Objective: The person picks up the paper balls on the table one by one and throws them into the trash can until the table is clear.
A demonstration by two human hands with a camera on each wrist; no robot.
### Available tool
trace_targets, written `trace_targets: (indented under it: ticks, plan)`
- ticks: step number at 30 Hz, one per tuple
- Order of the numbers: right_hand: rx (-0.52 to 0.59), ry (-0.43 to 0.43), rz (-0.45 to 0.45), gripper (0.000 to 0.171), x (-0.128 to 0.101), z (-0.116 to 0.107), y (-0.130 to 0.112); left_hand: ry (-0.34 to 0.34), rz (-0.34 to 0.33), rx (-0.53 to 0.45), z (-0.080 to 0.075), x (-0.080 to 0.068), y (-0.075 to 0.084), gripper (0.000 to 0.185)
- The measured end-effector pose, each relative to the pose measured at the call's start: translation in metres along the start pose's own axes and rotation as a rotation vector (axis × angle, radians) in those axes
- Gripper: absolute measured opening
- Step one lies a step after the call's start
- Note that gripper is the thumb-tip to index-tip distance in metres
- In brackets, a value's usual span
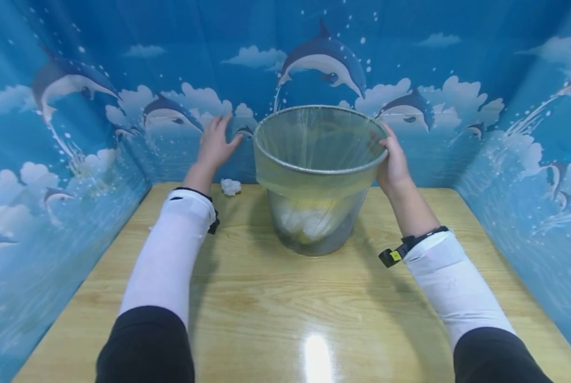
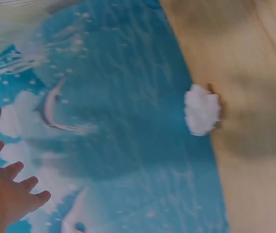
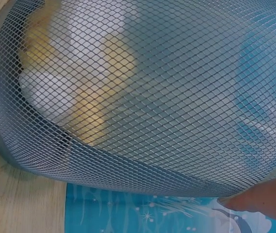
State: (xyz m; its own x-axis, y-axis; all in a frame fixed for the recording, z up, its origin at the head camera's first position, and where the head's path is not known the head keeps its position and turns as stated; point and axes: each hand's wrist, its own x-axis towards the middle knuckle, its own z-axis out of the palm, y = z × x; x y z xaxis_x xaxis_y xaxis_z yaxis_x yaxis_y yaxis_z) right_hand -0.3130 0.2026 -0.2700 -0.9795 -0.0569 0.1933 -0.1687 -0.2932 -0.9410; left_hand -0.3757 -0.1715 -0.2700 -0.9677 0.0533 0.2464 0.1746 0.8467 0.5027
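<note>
A grey mesh wastebasket (image 1: 285,218) stands on the table, lined with a pale yellowish see-through bag (image 1: 290,183) folded over its rim. White and yellow crumpled pieces (image 3: 87,97) show through the mesh near the bottom. My right hand (image 1: 394,162) grips the basket's right side at the rim, fingertips reaching over the edge; in the right wrist view only part of that hand shows. Left of the basket, my left hand (image 1: 216,142) hangs in the air with fingers spread, holding nothing. Below it, a crumpled white paper ball (image 1: 230,186) lies by the table's back edge.
The wooden table (image 1: 247,308) runs back to a blue dolphin-print curtain (image 1: 194,64), which also encloses the left and right sides. A small white bit shows beside the left forearm, mostly hidden.
</note>
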Motion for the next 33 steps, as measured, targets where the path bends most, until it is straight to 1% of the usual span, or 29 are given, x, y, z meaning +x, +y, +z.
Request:
trace_targets:
  ticks: [8,14,18,23,25,27,29,33]
  plan:
    - [0.005,0.001,0.006,0.065,0.001,0.002,-0.001,-0.046,-0.107,0.000,0.020,-0.003,-0.033,0.068]
    - [-0.001,-0.006,-0.001,0.065,0.002,0.002,-0.002,-0.084,-0.182,0.003,0.040,-0.004,-0.058,0.069]
    - [-0.010,-0.003,0.013,0.065,0.002,0.002,-0.001,-0.128,-0.219,0.032,0.057,-0.009,-0.078,0.070]
    - [-0.012,0.000,0.029,0.066,0.000,0.003,0.004,-0.214,-0.245,0.105,0.079,-0.021,-0.100,0.073]
    - [-0.011,-0.003,0.030,0.065,-0.001,0.002,0.005,-0.245,-0.259,0.105,0.086,-0.025,-0.103,0.075]
    - [-0.009,-0.005,0.033,0.066,-0.002,0.002,0.004,-0.260,-0.268,0.090,0.091,-0.026,-0.104,0.077]
    - [-0.006,-0.009,0.030,0.066,-0.002,0.001,0.003,-0.270,-0.285,0.070,0.096,-0.027,-0.103,0.077]
    - [0.006,-0.009,0.020,0.066,-0.002,-0.002,-0.001,-0.294,-0.307,0.089,0.101,-0.026,-0.099,0.078]
